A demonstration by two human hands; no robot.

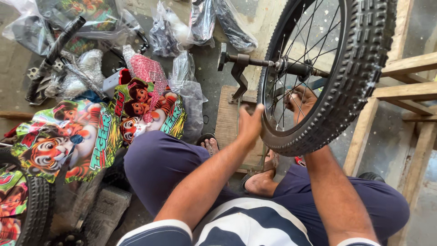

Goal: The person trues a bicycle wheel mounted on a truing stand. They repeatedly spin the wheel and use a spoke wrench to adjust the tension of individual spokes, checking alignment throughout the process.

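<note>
Seated person, legs apart, working low over a small bicycle wheel (327, 68) with a knobby black tyre; all positions below are given relative to that wheel. The wheel stands upright, its threaded axle (255, 60) sticking out toward the person's left and resting in a dark metal stand (239, 77) bolted to a wooden block (227, 118) on the floor, which appears to keep the rim free to turn while both hands work on it. Left hand (250, 123) sits at the near lower edge of the wheel, thumb up, fingers curled against the tyre and rim; it looks like a steadying grip on the tyre. Right hand (300, 100) is on the far side, seen through the spokes, just below the hub; fingers are bent inward, but whether they pinch a spoke or a small tool I cannot tell, as the spokes and tyre screen them. Sandalled feet (259, 180) sit below the wheel, against the block, likely bracing it. Left of the wheel lie bright cartoon-printed frame covers (82, 136), plastic-wrapped parts (73, 77) and a second tyre (36, 209) at the far lower left. Right of the wheel, pale wooden framing (400, 91).
</note>
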